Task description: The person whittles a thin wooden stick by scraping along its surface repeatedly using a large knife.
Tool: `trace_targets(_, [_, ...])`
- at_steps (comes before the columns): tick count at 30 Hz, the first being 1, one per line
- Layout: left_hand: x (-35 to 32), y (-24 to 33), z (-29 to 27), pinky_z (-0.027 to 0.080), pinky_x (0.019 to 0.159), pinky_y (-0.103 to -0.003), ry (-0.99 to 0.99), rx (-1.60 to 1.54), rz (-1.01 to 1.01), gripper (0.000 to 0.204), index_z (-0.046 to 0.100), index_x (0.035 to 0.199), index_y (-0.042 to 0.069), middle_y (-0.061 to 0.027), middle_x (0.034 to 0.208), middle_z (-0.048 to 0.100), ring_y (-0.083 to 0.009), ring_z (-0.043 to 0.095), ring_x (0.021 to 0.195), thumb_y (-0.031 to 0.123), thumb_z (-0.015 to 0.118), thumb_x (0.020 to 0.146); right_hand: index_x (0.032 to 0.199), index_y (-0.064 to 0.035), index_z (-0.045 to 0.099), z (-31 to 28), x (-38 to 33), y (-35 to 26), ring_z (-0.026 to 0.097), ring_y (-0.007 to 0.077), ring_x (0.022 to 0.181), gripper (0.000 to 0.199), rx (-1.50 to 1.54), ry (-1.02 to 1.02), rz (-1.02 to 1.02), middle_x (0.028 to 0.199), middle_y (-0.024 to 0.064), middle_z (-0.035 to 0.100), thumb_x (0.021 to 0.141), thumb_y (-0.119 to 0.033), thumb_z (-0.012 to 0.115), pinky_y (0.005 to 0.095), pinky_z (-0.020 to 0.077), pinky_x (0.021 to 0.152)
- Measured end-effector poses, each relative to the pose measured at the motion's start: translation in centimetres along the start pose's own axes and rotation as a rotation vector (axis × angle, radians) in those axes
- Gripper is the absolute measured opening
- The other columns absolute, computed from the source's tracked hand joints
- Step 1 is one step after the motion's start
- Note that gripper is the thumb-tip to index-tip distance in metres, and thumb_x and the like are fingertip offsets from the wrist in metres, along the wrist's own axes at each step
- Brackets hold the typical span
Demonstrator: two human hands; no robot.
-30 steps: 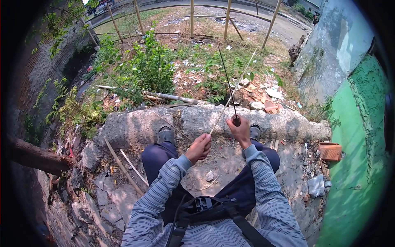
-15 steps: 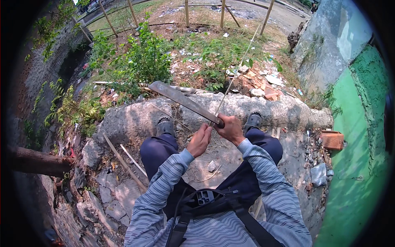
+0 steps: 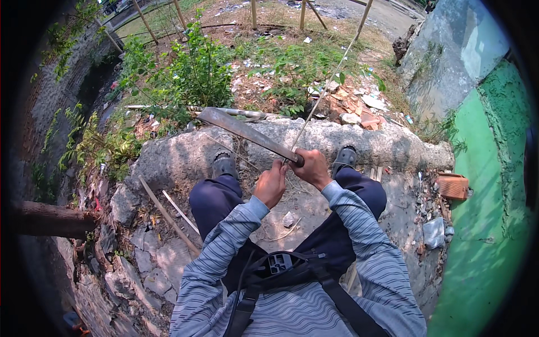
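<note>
right hand point(image 3: 312, 167): fingers wrapped tight around the handle of a machete point(image 3: 247, 132), blade running out toward 10 o'clock, flat-ish and tilted.

left hand point(image 3: 270, 184): fingers curled shut, looks like it's pinching the near end of a thin stick point(image 3: 325, 91); can't fully see the grip. It sits just beside the blade hand.

stick: long, skinny strip heading off toward 1 o'clock, over the weeds.

risk 1: honestly the left hand is super close to the edge, so a slip along the stick could catch those fingers.

risk 2: knees and shoes point(image 3: 224, 165) sit right under the blade at 12 o'clock, so a glancing stroke could drop onto a leg.

risk 3: person's perched on a rough concrete ledge point(image 3: 168, 157) with a drop beyond; leaning into a cut could upset balance.

risk 4: that stick looks whippy, so it might flex or snap.
</note>
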State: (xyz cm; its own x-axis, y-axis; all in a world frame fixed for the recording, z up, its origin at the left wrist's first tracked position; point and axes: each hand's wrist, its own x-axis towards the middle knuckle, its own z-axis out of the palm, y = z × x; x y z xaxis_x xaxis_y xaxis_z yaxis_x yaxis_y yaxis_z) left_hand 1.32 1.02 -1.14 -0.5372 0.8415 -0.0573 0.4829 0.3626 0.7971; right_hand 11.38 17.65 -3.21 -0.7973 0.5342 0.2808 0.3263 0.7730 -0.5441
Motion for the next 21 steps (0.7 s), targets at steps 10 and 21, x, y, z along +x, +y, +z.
trace_targets(10, [0.6,0.0,-0.3,0.048,0.07,-0.051,0.16,-0.259,0.118,0.025,0.055,0.114,0.0,-0.0227,0.077,0.064,-0.0424,0.067,0.074,0.024,0.053,0.107,0.084,-0.0084,0.071,-1.0,0.6,-0.5,0.072,0.0393,0.07,0.028,0.126,0.003,0.004,0.071,0.0167,0.069,0.081,-0.034,0.08,0.0489,0.0561,0.064])
trace_targets(21, [0.9,-0.2,-0.2,0.044,0.065,-0.054,0.104,-0.28,0.11,0.02,0.052,0.115,0.003,-0.0236,0.07,0.06,-0.0466,0.065,0.07,0.022,0.054,0.108,0.095,-0.0015,0.077,-2.7,1.5,-1.3,0.056,0.0064,0.064,0.036,0.559,0.01,0.196,0.068,-0.0011,0.064,0.095,-0.037,0.079,0.0283,0.0432,0.058])
